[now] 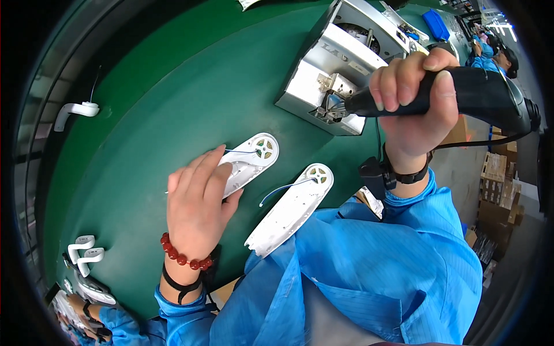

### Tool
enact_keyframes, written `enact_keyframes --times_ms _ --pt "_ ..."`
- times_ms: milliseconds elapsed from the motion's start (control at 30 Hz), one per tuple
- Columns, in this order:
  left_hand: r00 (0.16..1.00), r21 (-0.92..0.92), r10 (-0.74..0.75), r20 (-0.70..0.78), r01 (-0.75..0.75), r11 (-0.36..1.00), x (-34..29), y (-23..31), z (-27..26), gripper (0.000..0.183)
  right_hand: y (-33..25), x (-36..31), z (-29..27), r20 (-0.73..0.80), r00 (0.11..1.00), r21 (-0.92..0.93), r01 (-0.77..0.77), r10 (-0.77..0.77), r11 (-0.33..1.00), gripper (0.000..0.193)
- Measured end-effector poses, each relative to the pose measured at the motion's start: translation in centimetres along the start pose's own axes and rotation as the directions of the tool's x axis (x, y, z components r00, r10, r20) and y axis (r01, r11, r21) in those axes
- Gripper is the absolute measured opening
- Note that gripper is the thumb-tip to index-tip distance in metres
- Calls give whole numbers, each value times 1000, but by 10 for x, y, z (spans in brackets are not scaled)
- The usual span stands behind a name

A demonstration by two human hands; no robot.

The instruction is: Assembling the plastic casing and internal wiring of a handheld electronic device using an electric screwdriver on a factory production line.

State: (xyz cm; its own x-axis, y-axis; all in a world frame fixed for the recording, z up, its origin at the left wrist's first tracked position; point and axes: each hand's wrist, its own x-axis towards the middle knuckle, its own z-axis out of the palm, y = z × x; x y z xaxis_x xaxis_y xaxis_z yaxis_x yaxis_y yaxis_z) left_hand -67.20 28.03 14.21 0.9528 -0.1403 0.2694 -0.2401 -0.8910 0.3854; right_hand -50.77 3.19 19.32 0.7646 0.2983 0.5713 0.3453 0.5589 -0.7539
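Observation:
My right hand (416,95) is wrapped round a black electric screwdriver (482,95). Its nose reaches into the front of a light grey box-shaped machine (297,83), probably a screw feeder, where small metal parts hide the tip. My left hand (196,202) grips a long white plastic shell (254,164) lying on the green table, fingers on one side and thumb on the other. A round slotted grille and a thin blue wire show at its far end. To the right lies a second, similar white shell (291,213), hollow side up, with a blue wire of its own.
Curved white parts stand at the far left (75,109) and lower left (86,254) of the green table (144,132). A co-worker's blue sleeve (124,326) is at the lower left. The screwdriver's cord (479,143) runs behind my right wrist. A blue bin (435,25) and stacked cartons (496,190) stand farther off.

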Motion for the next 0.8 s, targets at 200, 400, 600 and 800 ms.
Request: enact_keyframes --times_ms 200,400,600,800 --pt "998 -28 -49 43 50 998 -1 -4 -1 54 3 1 -1 20 1000 -7 6 -6 1000 18" --pt "997 -67 -38 -70 33 997 -5 -11 6 51 5 0 3 44 999 -18 -1 2 1000 16" --pt "998 -86 -39 -46 35 996 -7 -3 13 55 10 -12 20 129 988 -5 -84 84 996 18" --pt "995 -85 -23 -101 14 996 -5 -5 18 59 13 -38 56 228 965 -16 -129 130 991 28"
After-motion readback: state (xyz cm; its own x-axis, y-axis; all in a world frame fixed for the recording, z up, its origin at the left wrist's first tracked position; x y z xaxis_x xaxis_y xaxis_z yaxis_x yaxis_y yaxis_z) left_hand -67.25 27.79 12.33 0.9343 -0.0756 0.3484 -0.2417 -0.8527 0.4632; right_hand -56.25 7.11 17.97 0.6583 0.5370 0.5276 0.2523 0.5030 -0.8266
